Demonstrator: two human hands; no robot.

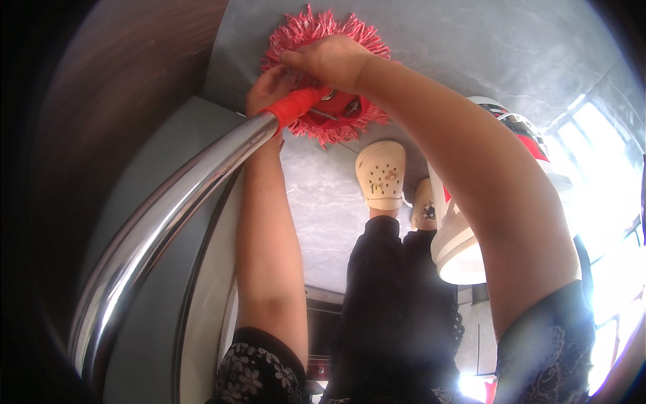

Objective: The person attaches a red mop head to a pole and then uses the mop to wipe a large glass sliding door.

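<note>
A round mop with a red plastic head (330, 108) and a fringe of red and whitish strands (325, 22) rests on the floor ahead of me. Its shiny metal handle (186, 194) slants down to the lower left from a red sleeve (295, 107). My left hand (267, 88) grips the head beside the sleeve, partly hidden behind the handle. From above, my right hand (330, 59) bends over the head, its fingertips meeting the left ones. What lies under those fingers is hidden.
A white bucket (451, 247) and a container with red and black bands (530, 144) stand to the right, partly behind my right arm. Cream clogs (381, 174) are on my feet, on grey marbled floor (323, 222). A dark brown panel (136, 65) rises at left.
</note>
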